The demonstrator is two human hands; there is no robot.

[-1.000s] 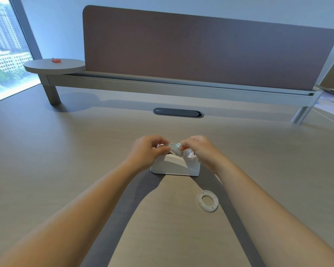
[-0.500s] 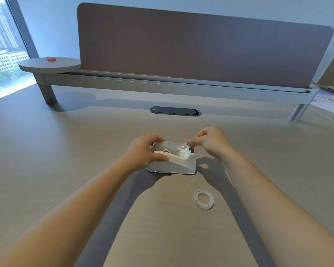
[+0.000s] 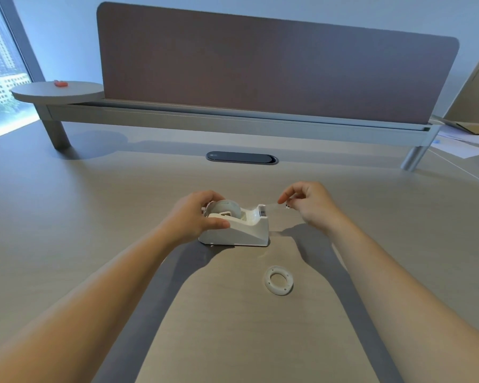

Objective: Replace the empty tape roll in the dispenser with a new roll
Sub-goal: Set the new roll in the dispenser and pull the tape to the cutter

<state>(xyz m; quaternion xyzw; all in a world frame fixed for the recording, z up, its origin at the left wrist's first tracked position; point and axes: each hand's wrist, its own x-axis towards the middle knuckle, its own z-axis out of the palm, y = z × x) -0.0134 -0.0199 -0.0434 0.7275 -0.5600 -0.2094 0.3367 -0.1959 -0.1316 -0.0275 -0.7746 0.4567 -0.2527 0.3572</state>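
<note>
A white tape dispenser (image 3: 244, 233) stands on the wooden desk with a new translucent tape roll (image 3: 228, 208) seated in its cradle. My left hand (image 3: 194, 217) grips the dispenser's left end, thumb along its side. My right hand (image 3: 309, 204) is to the right of the cutter and pinches the free end of the tape (image 3: 275, 207), which stretches clear from the cutter to my fingers. An empty white tape core (image 3: 278, 280) lies flat on the desk, nearer to me and slightly right of the dispenser.
A dark cable grommet (image 3: 241, 157) is set in the desk behind the dispenser. A raised shelf rail (image 3: 233, 123) and brown divider panel (image 3: 274, 64) close off the back. A round side shelf (image 3: 58, 91) carries a small red object (image 3: 60, 83). Papers (image 3: 462, 143) lie at far right.
My right hand moved right, away from the roll, drawing a strip of tape out past the cutter. My left hand shifted to hold the dispenser's left end.
</note>
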